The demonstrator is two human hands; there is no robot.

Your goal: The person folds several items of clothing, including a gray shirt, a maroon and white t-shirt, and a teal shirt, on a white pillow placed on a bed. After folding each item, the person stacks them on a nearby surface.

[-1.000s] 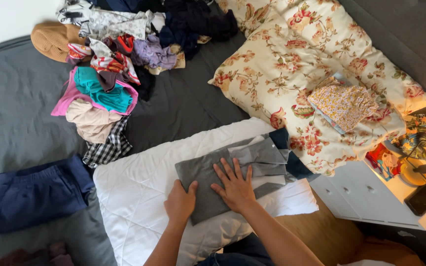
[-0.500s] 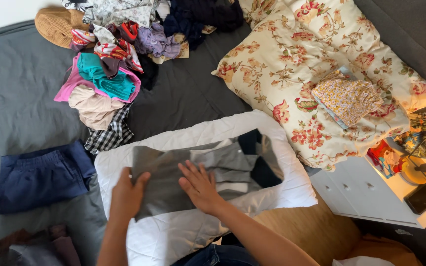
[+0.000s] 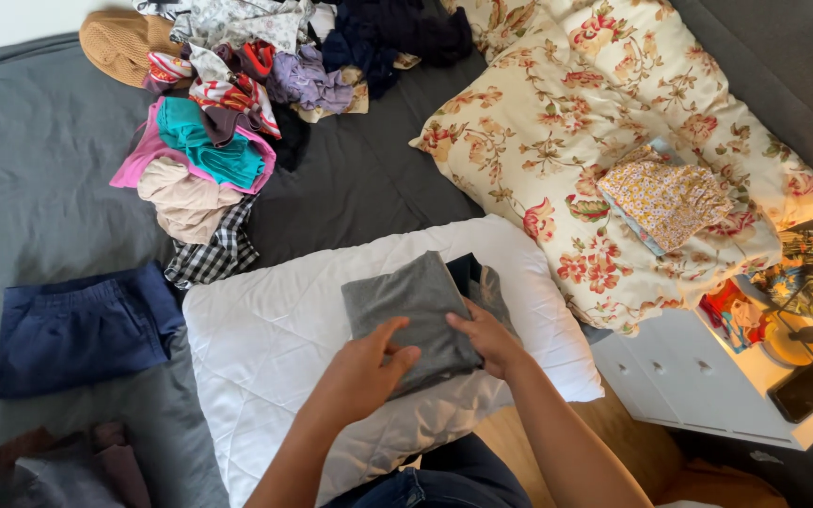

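Nearest the camera, both hands rest on a grey garment (image 3: 413, 315) folded into a compact rectangle in the middle of a white pillow (image 3: 265, 367), which gives it a flat, clean surface at the bed's near edge. The left hand (image 3: 361, 374) lies over its near edge, fingers half curled, its grip loosely pinching the cloth; the right hand (image 3: 485, 334) presses the right edge flat with a nearly closed grip, covering a dark piece (image 3: 468, 273) underneath. To the left, folded navy shorts (image 3: 82, 327) lie apart on the grey bed (image 3: 30, 179). Farther off, an unsorted heap of clothes (image 3: 228, 103) sits at the far edge, and a small yellow flowered garment (image 3: 665, 196) rests on the floral pillow (image 3: 557, 122).
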